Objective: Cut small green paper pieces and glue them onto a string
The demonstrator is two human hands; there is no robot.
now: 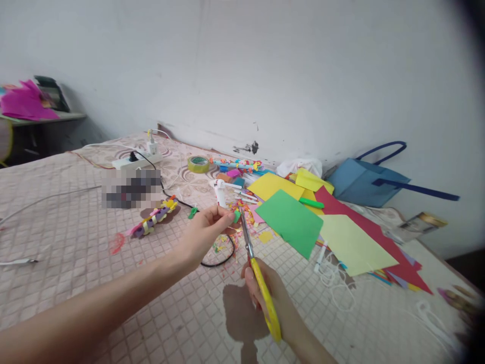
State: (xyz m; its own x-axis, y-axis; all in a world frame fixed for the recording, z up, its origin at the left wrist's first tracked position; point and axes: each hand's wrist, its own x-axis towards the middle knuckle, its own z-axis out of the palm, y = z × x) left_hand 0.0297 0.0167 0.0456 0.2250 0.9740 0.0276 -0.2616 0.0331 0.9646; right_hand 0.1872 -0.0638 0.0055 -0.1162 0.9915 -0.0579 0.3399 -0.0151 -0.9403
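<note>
Between the thumb and fingers of my left hand (212, 225) is pinched a small green paper piece (237, 216). My right hand (271, 293) grips a pair of scissors with yellow handles (265, 298). Their metal blades point away from me, and the tips are beside the green piece; whether they touch it I cannot tell. Just beyond my left fingers stands a white glue gun (220, 192), its lower part hidden. Small colourful paper scraps (242, 207) lie around the blade tips. Right of them rests a green paper sheet (290, 222).
Yellow (276, 186), pale green (354, 242) and red sheets (364, 227) spread to the right, near white string (337, 278) and a blue bag (367, 179). At left are a decorated paper stick (155, 218) and a power strip (138, 161). Tape (198, 164) lies behind; a black cable (223, 264) loops close by.
</note>
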